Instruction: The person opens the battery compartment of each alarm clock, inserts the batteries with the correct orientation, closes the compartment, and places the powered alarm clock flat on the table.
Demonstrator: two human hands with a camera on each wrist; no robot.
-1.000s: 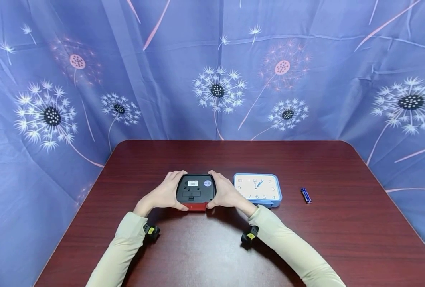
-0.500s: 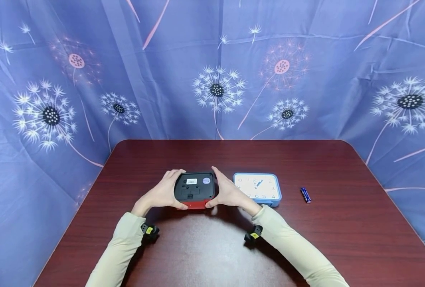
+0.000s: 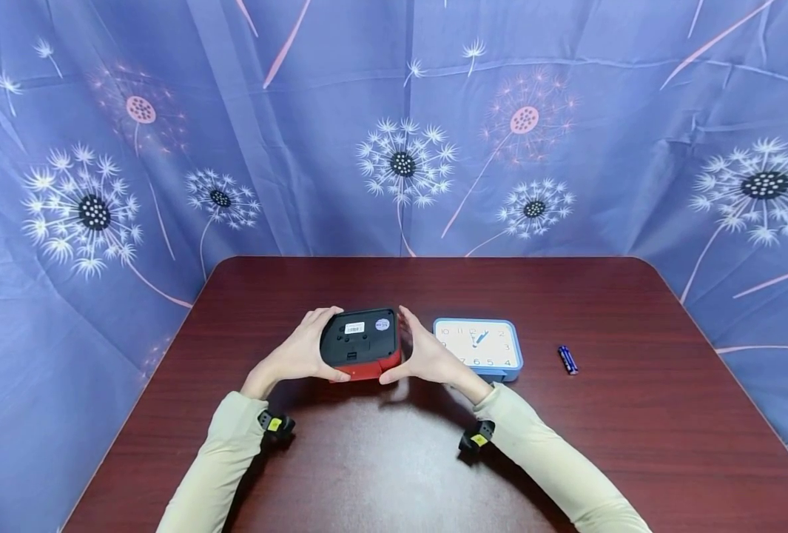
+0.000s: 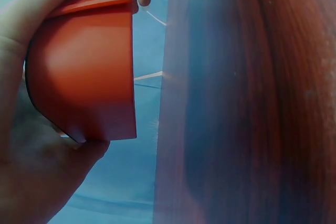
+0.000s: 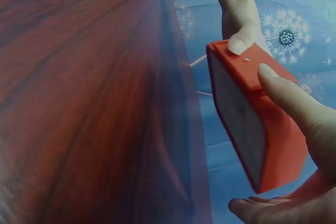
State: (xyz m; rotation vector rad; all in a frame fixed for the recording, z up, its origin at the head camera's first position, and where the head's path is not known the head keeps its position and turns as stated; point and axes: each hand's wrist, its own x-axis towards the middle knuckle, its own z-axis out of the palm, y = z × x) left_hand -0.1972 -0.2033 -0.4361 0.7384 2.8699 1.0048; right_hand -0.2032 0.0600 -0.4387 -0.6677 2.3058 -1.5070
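A red alarm clock (image 3: 367,369) is held above the table with its black back (image 3: 357,337) turned up and its face toward the table. My left hand (image 3: 300,352) grips it by the left end, thumb on the red front edge. At the other end my right hand (image 3: 430,359) is spread around the clock. In the right wrist view, the right thumb (image 5: 286,90) lies at the red top edge (image 5: 252,64), while the fingers below stand apart from the case. The clock's white face (image 5: 239,114) shows there at a slant. In the left wrist view, its red side (image 4: 86,72) fills the grip.
A blue alarm clock (image 3: 476,344) lies face up just right of my right hand. Farther right lie blue batteries (image 3: 567,360) side by side. The dark red wooden table (image 3: 394,289) ends at a blue curtain (image 3: 327,148) with dandelion prints.
The red clock has risen slightly and tilted, showing more of its red front edge and right side. My right hand's fingers have spread away from it. The blue clock and batteries stay put.
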